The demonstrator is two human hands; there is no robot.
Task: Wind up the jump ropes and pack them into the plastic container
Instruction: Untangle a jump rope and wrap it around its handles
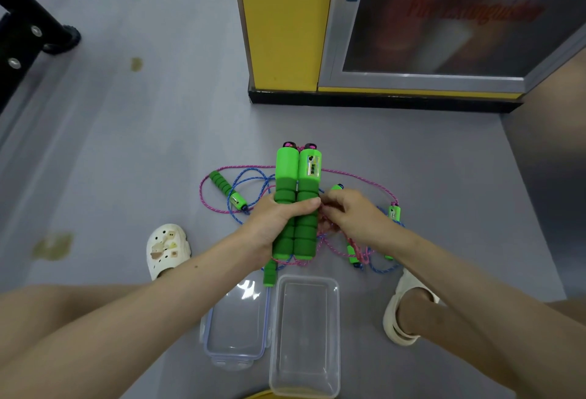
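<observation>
At the centre of the frame, my left grip (279, 221) is curled tight round the two green handles (298, 176) of one jump rope. It clamps them side by side with their hard ends pointing toward the upper edge. I hold them paired like that so they can serve as a core to wind onto, and so the finished bundle comes out narrow enough to pack. Just right of them, my right grip (352, 211) is closed on a bunch of the pink rope (348, 174), pinching it right against the foam, which I judge to be the start of a turn round the pair. Most of that rope lies loose on the floor (126, 145) in a wide loop behind and to the right, crossed by a blue rope (250, 176) whose loops tangle through it. So the winding looks barely begun, and the pink will probably have to be drawn free of the blue as it comes in. Other green handles lie among the loops, such as the loose handle (226, 191) at centre left. Lower centre, between my forearms, the plastic container (306, 335) sits open on the floor with nothing in it that I can see. Its lid (237, 319) lies flat just beside it on the left, both kept close so a wound bundle only needs lowering in.
</observation>
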